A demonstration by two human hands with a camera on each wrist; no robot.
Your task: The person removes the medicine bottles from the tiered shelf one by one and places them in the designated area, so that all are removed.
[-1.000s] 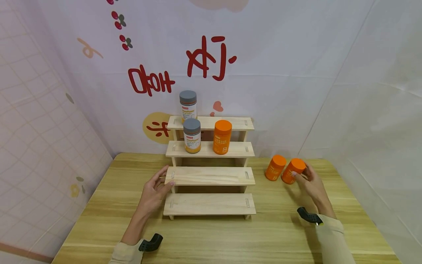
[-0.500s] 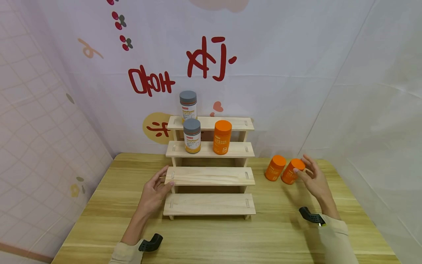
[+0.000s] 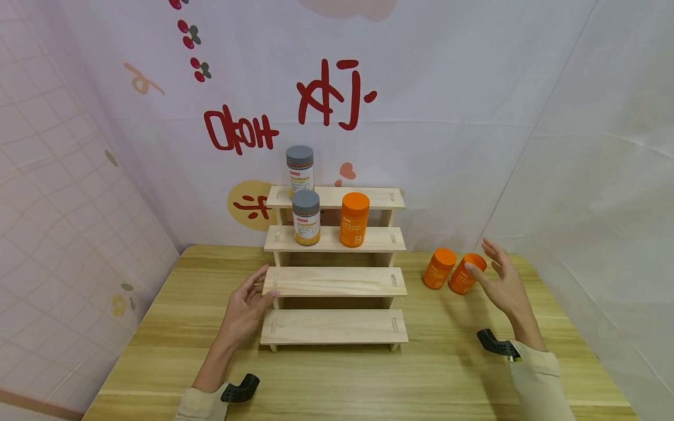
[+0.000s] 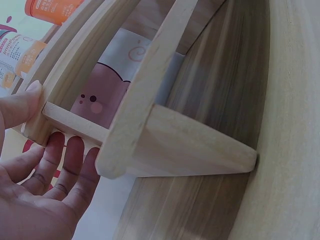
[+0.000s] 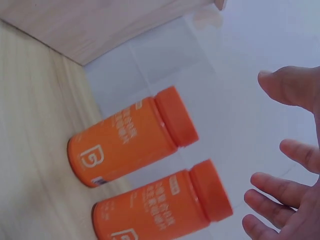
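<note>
My left hand (image 3: 247, 307) holds the left end of a stepped wooden display shelf (image 3: 334, 327). In the left wrist view the thumb lies on a tread, while the fingers (image 4: 72, 157) curl against the side support below. Over the rightmost orange bottle (image 3: 462, 280) is my right hand (image 3: 502, 286), its fingers spread and holding nothing. The right wrist view shows a gap between that hand (image 5: 287, 185) and the lids. Just left of that bottle stands another orange bottle (image 3: 439, 270), upright on the table.
A third orange bottle (image 3: 354, 222) and a grey-lidded bottle (image 3: 306, 222) share the second tread from the top. Another grey-lidded bottle (image 3: 300, 169) stands on the top tread. Printed cloth (image 3: 447, 117) hangs behind the wooden table (image 3: 337, 386).
My right hand has let go of the rightmost orange bottle. Its fingers have spread and moved up, away from the lid. The left hand and the bottles stay in place.
</note>
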